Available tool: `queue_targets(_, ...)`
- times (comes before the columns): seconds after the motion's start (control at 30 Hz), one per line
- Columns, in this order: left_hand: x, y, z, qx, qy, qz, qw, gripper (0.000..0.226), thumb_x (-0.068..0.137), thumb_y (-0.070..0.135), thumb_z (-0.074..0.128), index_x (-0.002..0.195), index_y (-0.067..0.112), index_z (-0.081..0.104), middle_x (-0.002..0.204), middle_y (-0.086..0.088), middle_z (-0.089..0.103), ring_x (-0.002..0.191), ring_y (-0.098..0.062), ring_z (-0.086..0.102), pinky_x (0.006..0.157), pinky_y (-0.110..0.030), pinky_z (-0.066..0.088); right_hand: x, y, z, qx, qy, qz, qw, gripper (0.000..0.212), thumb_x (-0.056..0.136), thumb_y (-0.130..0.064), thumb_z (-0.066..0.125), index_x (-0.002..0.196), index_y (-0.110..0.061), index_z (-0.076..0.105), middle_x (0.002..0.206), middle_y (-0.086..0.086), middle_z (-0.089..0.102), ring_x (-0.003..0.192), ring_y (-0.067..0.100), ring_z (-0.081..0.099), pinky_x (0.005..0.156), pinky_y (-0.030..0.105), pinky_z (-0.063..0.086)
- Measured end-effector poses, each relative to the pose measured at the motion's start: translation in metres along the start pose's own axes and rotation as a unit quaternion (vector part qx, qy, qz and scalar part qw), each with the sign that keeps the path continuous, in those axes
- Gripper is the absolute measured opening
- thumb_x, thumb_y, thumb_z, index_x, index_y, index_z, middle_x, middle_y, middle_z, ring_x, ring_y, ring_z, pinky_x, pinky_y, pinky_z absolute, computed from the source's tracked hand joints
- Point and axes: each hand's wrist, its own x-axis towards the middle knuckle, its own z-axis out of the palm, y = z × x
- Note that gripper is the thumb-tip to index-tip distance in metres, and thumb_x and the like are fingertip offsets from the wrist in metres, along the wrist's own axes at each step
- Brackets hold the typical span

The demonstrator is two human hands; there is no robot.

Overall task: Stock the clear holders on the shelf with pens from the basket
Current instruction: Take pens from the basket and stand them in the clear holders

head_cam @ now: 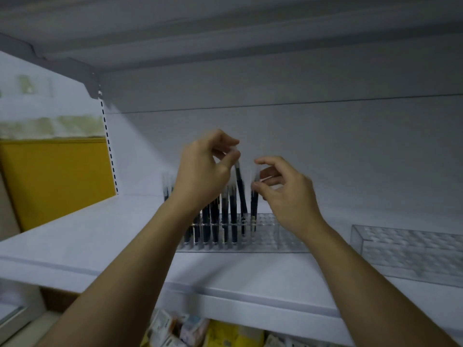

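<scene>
- The left hand (203, 169) is raised above the shelf (100, 236). Its thumb and forefinger pinch the pale cap of a tilted pen (241, 189).
- This dark pen leans from the left hand down and to the right, and its lower end sits in the clear holder (275, 236).
- The right hand (283, 189) is just beside the left and a little lower, with a small gap between the two hands. Its curled fingers and thumb pinch the pale top of an upright pen (254, 206).
- That pen stands in the holder directly under the right hand's fingertips, close beside the tilted one.
- The standing pens (223, 216), dark with pale tops, fill the holder's slots below and behind the left hand. The left wrist hides some of them.
- The holder rests on the shelf beneath both hands and reaches out under the right wrist.
- A second clear holder (411, 249) lies on the shelf well to the right of the right hand.
- A yellow panel (55, 179) stands far to the left of the left hand.
- Blurred packets (180, 326) lie below the shelf, between the forearms.
</scene>
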Motion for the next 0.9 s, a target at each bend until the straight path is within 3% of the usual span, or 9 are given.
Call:
queue_targets(0.1,0.0,0.0,-0.003,0.003,-0.005,-0.004,1.0,0.009,0.09,0.019,0.065,0.095,0.026,0.063,0.083,0.022,0.06,0.081,0.006,0.059,0.068,-0.002,0.044,-0.007,0.001,0.001,-0.063,-0.017,-0.034,0.997,0.04,0.087,-0.024,0.069,0.122,-0.039,0.057,0.087,-0.017,0.061,0.079,-0.001,0.061,0.07,0.011,0.049)
queue_targets(0.2,0.0,0.001,-0.006,0.004,-0.016,-0.013,1.0,0.009,0.09,0.02,0.064,0.094,0.028,0.063,0.084,0.021,0.061,0.083,0.005,0.059,0.069,-0.006,0.045,-0.013,0.002,-0.003,-0.11,-0.066,-0.027,0.991,0.053,0.093,-0.029,0.06,0.138,-0.048,0.039,0.085,-0.02,0.057,0.08,0.0,0.059,0.073,0.018,0.049)
queue_targets(0.33,-0.001,-0.001,-0.007,0.037,-0.031,-0.016,0.999,0.007,0.09,0.022,0.064,0.097,0.025,0.065,0.085,0.015,0.064,0.082,0.004,0.059,0.064,-0.009,0.041,-0.018,0.004,-0.006,-0.142,-0.114,-0.02,0.983,0.07,0.096,-0.024,0.056,0.14,-0.061,0.015,0.081,-0.016,0.058,0.072,0.003,0.059,0.066,0.019,0.049)
queue_targets(0.43,-0.007,-0.005,-0.001,0.069,-0.051,-0.016,0.996,0.011,0.09,0.026,0.064,0.1,0.024,0.067,0.093,0.011,0.067,0.087,-0.001,0.059,0.074,-0.015,0.043,-0.018,0.003,-0.007,-0.171,-0.106,-0.035,0.979,0.072,0.096,-0.022,0.053,0.141,-0.06,0.011,0.079,-0.012,0.058,0.067,0.008,0.059,0.064,0.029,0.054)
queue_targets(0.57,-0.01,-0.005,0.009,0.123,-0.08,-0.028,0.989,0.014,0.091,0.032,0.06,0.104,0.027,0.064,0.103,0.016,0.058,0.111,-0.014,0.053,0.103,-0.046,0.039,-0.019,0.002,-0.006,-0.162,-0.12,-0.022,0.979,0.077,0.095,-0.018,0.052,0.14,-0.062,0.008,0.072,-0.008,0.06,0.057,0.01,0.059,0.059,0.032,0.055)
queue_targets(0.7,-0.006,-0.007,0.012,0.151,-0.071,-0.019,0.986,0.015,0.092,0.032,0.06,0.105,0.025,0.064,0.107,0.012,0.06,0.111,-0.016,0.053,0.103,-0.05,0.039,-0.018,0.002,-0.007,-0.18,-0.118,-0.007,0.977,0.079,0.094,-0.015,0.05,0.141,-0.061,0.006,0.068,0.0,0.061,0.056,0.018,0.059,0.058,0.041,0.056)
queue_targets(0.9,-0.006,-0.008,0.018,0.148,-0.084,0.005,0.985,0.015,0.092,0.026,0.06,0.106,0.023,0.063,0.105,0.01,0.065,0.101,-0.014,0.058,0.1,-0.048,0.043,-0.018,-0.002,-0.005,-0.212,-0.129,-0.002,0.969,0.079,0.094,-0.017,0.048,0.143,-0.059,0.001,0.072,0.001,0.063,0.059,0.018,0.059,0.061,0.041,0.055)
